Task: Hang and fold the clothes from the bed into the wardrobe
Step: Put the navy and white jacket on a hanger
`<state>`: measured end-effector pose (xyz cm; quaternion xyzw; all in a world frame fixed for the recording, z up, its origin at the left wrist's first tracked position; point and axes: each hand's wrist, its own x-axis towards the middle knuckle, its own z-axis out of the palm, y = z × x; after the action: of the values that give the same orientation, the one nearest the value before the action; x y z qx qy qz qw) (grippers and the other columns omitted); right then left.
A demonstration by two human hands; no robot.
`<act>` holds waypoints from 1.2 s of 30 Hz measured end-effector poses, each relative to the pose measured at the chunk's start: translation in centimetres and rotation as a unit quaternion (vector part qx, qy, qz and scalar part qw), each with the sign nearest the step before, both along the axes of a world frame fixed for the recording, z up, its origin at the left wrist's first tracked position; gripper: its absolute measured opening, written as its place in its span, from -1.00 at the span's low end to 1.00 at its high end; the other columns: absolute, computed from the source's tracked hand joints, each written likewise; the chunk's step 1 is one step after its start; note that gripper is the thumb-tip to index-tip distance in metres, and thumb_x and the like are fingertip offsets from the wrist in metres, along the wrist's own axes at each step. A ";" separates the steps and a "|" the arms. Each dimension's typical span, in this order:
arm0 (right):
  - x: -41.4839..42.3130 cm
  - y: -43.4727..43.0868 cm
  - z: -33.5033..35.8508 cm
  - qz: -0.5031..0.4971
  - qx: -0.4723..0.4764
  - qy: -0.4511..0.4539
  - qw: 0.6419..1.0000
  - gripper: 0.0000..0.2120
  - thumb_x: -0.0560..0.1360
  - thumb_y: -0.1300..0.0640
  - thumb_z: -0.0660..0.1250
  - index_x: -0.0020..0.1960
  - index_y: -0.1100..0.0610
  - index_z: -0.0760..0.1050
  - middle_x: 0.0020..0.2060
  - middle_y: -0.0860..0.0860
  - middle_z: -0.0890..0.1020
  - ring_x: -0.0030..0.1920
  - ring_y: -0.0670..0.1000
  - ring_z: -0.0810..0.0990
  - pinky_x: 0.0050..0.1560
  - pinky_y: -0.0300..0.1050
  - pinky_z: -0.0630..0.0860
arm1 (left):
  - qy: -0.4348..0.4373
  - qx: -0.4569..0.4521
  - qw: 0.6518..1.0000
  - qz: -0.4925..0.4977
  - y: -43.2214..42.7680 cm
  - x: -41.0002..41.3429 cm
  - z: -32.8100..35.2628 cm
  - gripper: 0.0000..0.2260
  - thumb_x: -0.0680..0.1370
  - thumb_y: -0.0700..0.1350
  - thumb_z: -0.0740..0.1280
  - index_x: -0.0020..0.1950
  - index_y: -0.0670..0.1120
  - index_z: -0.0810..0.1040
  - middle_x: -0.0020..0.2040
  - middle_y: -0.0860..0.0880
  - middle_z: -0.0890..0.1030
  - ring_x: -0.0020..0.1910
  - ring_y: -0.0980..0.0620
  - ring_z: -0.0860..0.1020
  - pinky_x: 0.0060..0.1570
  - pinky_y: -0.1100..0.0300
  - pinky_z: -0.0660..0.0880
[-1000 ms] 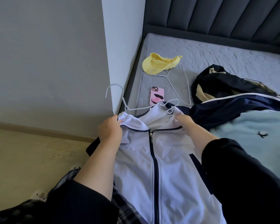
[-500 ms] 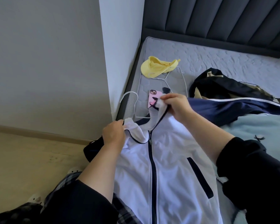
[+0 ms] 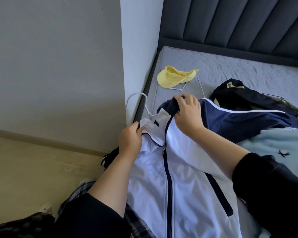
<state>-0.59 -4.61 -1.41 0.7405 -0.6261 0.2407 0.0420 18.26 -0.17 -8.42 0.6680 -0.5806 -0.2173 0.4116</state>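
A white zip-up jacket [image 3: 184,182] with a navy zipper and navy sleeves lies front-up at the near edge of the bed [image 3: 248,66]. A white wire hanger [image 3: 141,102] sits inside its collar, hook poking out toward the wall. My left hand [image 3: 130,138] pinches the left side of the collar. My right hand [image 3: 187,114] grips the navy collar and shoulder fabric on the right side, pulling it over the hanger. The pink phone is hidden under the jacket.
A yellow cap [image 3: 174,77] and a second wire hanger [image 3: 199,86] lie further up the mattress. A dark camouflage garment [image 3: 248,98] and a light blue garment [image 3: 279,143] lie to the right. A white wall corner [image 3: 139,57] borders the bed; wooden floor [image 3: 33,167] is left.
My right hand has moved up and right, dragging the navy collar fabric over the phone, which is now covered. My left hand keeps its pinch on the collar.
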 end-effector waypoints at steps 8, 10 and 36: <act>1.2 0.4 2.2 0.092 0.044 -0.073 0.992 -0.69 0.45 0.30 0.14 0.02 0.27 0.62 0.17 0.23 0.55 0.19 0.20 0.42 0.23 -0.04 0.26 | -0.031 -0.081 0.995 0.040 1.2 1.5 3.3 -0.68 0.55 -0.30 0.25 -0.35 -0.10 0.25 -0.41 0.10 0.25 -0.35 -0.03 0.25 -0.41 0.12 0.11; 2.2 1.0 3.9 0.093 0.068 -0.162 0.980 -0.69 0.49 0.17 0.09 -0.32 0.28 0.46 -0.32 0.16 0.53 -0.21 0.15 0.44 -0.18 -0.04 0.27 | -0.048 -0.089 0.994 0.043 1.2 2.2 4.9 -0.71 0.55 -0.30 0.21 -0.32 -0.07 0.25 -0.38 0.07 0.29 -0.33 -0.04 0.28 -0.42 0.15 0.11; 24.4 11.6 36.5 0.223 -0.267 -0.372 0.861 -0.81 0.48 0.28 0.28 -0.06 0.15 0.66 -0.09 -0.01 0.46 0.00 0.06 0.46 -0.09 -0.19 0.35 | -0.256 -0.294 0.871 0.300 15.8 22.7 43.5 -0.63 0.52 -0.18 0.26 -0.42 -0.09 0.15 -0.46 -0.01 0.25 -0.42 -0.07 0.19 -0.46 0.14 0.05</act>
<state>23.85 6.97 35.11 0.6766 -0.3250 0.6587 -0.0527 41.01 15.63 35.05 0.6901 -0.4743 0.2762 0.4717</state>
